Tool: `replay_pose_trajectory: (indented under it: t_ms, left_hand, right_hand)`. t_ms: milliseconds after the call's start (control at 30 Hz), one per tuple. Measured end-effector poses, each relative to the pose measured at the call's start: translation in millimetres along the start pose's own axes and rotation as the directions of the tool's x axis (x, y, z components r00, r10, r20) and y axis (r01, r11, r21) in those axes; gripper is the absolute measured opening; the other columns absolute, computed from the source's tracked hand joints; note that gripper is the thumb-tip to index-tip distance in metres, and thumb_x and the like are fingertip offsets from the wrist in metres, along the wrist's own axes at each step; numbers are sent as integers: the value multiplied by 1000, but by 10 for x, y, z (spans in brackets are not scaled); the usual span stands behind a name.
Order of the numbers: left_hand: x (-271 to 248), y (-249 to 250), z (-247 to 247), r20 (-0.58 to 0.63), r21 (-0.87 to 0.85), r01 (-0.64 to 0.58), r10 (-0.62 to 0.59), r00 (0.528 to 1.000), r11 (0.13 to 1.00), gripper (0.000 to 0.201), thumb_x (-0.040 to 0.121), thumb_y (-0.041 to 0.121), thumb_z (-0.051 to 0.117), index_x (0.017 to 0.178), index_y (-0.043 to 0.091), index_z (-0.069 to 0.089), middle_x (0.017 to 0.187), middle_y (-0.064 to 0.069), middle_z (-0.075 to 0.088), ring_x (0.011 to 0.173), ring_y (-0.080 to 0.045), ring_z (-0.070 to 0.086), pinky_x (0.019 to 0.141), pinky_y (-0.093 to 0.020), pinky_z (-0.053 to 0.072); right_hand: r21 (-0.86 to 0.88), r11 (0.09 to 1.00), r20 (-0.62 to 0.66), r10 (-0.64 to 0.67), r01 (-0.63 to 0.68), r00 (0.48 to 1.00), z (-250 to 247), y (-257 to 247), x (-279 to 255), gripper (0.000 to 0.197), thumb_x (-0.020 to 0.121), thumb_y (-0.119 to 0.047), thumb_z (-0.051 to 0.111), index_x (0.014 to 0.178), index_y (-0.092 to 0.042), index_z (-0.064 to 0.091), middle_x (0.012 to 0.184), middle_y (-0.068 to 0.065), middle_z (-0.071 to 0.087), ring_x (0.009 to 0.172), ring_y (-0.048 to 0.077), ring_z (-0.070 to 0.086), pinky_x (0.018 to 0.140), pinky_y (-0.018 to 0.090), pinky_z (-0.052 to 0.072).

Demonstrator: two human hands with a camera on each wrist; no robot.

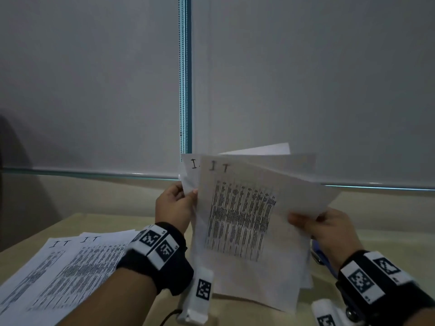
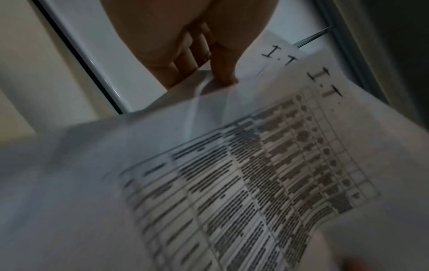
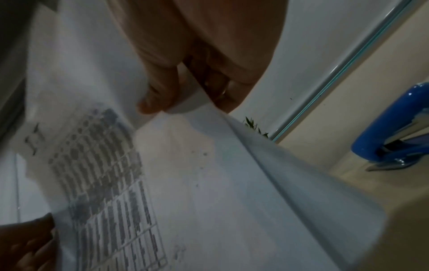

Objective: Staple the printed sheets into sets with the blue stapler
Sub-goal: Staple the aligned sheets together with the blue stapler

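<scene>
Thin, limp printed sheets (image 1: pixel 247 220) fan upright above the tabletop (image 1: pixel 388 241), left hand (image 1: pixel 175 208) and right hand (image 1: pixel 329 228) pinching opposite edges. Glossy blue stapler (image 3: pixel 392 128) lies right, half hidden; more sheets (image 1: pixel 66 267) left.

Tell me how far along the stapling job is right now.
Done: nothing I can confirm; printed sheets headed "I.T" lie fanned on the table, but any staples are too small to see. In hand: the left hand and right hand both pinch a loose bundle of sheets, raised and uneven. Left: square the bundle, then staple it with the blue stapler, which sits untouched beside the right hand.
</scene>
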State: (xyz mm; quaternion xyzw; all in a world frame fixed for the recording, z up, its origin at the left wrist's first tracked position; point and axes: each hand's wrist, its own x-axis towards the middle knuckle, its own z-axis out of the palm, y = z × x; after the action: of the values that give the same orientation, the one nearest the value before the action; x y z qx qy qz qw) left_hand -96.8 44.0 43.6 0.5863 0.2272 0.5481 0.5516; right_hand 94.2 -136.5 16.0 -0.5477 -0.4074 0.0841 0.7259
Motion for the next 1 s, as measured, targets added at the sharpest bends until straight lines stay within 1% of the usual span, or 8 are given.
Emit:
replay_pose_trajectory:
  t_ms: [133,233,367,533,733,800,900,1000]
  left_hand:
    - [-5,-28,30,32,10,-22,22,999,1000,16,91,6,56,82,14,68,78,-5,72,69,-20,66,68,-32,55]
    - [-41,-63,98,46,-8,-27,27,999,1000,26,93,27,53,85,7,65,82,-17,65,75,-28,60,76,-39,51]
    - [-182,-1,224,117,-12,37,-36,993,999,48,93,51,40,128,20,53,132,-4,57,123,-23,51,107,-48,38]
    - [-208,41,278,105,151,-81,66,992,985,24,92,11,54,116,15,56,110,-3,66,104,-23,62,92,-40,51]
    - [-205,55,253,139,105,-56,41,989,993,32,90,17,58,121,16,55,113,1,66,104,-17,62,95,-39,49]
    - [-228,69,273,154,104,-70,54,987,992,33,89,16,60,121,17,54,114,0,66,106,-17,62,97,-41,48]
    - [-208,113,295,127,37,-125,119,985,992,24,91,13,56,115,17,55,111,-3,67,103,-18,64,94,-40,50]
    - [-187,160,322,142,-11,-126,126,982,992,17,91,14,57,104,22,51,109,-5,65,99,-18,64,90,-36,51]
  right_hand:
    - [-94,992,1,79,-79,997,-34,-33,-12,80,17,-53,90,81,-8,74,83,10,75,80,33,71,80,51,57]
    - [-171,984,-5,48,-48,999,-7,-18,-31,87,23,-66,84,88,-10,69,83,4,75,81,31,71,77,49,57]
    - [-157,988,-21,-9,5,1000,59,-55,-83,24,75,-19,76,95,-19,64,88,-4,73,87,21,69,77,39,57]
    - [-175,985,-57,-14,3,998,17,-46,-94,23,82,-5,69,93,-25,67,93,-1,73,88,23,69,82,43,55]
    - [-134,990,-84,23,-34,996,-35,-87,-97,28,83,2,65,99,-21,66,98,6,73,92,29,68,88,52,52]
    - [-101,995,-68,11,-18,998,-22,-123,-113,27,75,-9,76,97,-21,67,96,7,74,89,30,69,85,53,54]
    - [-64,998,-115,2,-10,993,-4,-150,-97,73,31,-63,86,88,-23,65,91,6,74,83,28,71,77,45,57]
    - [-102,995,-113,-4,-8,994,27,-163,-91,95,30,-78,74,106,-24,56,103,1,70,94,21,68,82,43,55]
